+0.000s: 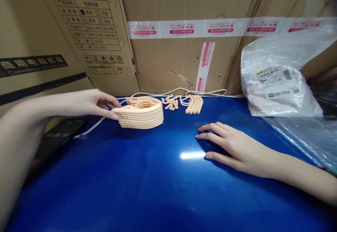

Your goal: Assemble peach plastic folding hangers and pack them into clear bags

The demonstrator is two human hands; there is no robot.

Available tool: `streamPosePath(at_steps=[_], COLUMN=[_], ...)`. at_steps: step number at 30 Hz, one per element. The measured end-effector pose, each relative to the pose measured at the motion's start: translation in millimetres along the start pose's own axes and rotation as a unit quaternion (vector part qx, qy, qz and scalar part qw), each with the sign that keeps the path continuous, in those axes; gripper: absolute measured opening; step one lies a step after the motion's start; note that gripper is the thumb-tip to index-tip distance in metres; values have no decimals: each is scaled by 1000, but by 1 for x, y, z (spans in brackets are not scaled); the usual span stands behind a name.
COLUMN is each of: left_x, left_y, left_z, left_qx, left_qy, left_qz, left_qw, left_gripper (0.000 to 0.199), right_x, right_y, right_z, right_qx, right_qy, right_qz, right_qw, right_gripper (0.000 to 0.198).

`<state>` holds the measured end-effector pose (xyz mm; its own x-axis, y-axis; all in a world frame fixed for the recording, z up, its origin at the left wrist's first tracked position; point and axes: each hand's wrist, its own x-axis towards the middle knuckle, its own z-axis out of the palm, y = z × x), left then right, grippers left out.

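Note:
A neat stack of peach-coloured curved plastic pieces [140,116], which look like folding hanger parts, is near the back of the blue table. My left hand [97,103] pinches the stack's left end between thumb and fingers; how many layers it grips is hard to tell. My right hand [229,146] is palm down over the table, fingers spread, holding nothing. Behind the stack and to its right are small peach hook-shaped pieces [171,102]. Beside those lies a row of several bent tube-like pieces [194,104], the things nearest my right hand.
Cardboard boxes [168,59] wall off the back and left. A white cable [163,93] runs along the table's rear edge. At left, a phone [59,137] showing a timer lies partly behind my left arm. A white plastic parcel bag [279,84] stands at back right, near clear wrap [300,137].

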<state>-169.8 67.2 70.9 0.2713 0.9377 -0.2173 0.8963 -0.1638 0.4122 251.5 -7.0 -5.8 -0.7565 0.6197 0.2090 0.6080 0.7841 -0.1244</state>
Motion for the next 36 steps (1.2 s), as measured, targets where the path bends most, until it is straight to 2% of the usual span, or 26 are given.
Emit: streamPosePath(at_steps=[12, 16, 18, 21, 22, 24, 25, 26, 27, 29, 32, 34, 36], left_x=[-1, -1, -2, -7, -10, -16, -18, -20, -22, -21, -13, -8, -5], left_y=[10, 8, 11, 29, 39, 64, 77, 89, 101, 117, 125, 122, 117], left_z=[1, -1, -4, -3, 1, 15, 25, 38, 51, 82, 123, 139, 145], left_qx=[17, 5, 9, -36, -35, 53, 80, 100, 120, 133, 160, 170, 174], left_qy=[-11, 16, 67, 213, 291, 431, 465, 474, 451, 353, 198, 145, 110], left_qz=[5, -18, -11, 60, 88, 139, 159, 190, 231, 321, 407, 406, 368], left_qw=[1000, 1000, 998, 974, 952, 890, 867, 854, 854, 869, 877, 886, 907], left_gripper=[44, 55, 59, 67, 62, 45, 38, 33, 28, 23, 38, 50, 55], right_x=[-1, -1, -1, -1, -1, -1, -1, -1, -1, -1, 0, 0, 0], right_y=[1, 1, 1, 1, 2, 2, 2, 2, 2, 2, 3, 3, 4], right_z=[-1, 0, 0, -1, -1, -1, -1, 0, 0, 0, 1, 1, 1], right_qx=[10, 7, 2, -1, 0, -1, -3, -4, -6, -6, -5, -7, -12], right_qy=[4, 0, -6, -10, -11, -13, -14, -16, -16, -14, -13, -15, -17], right_qz=[-1, 0, 1, 2, 2, 3, 4, 6, 8, 12, 11, 9, 10], right_qw=[1000, 1000, 1000, 1000, 1000, 1000, 1000, 1000, 1000, 1000, 1000, 1000, 1000], right_gripper=[41, 42, 42, 42, 42, 43, 43, 43, 44, 44, 46, 46, 46])
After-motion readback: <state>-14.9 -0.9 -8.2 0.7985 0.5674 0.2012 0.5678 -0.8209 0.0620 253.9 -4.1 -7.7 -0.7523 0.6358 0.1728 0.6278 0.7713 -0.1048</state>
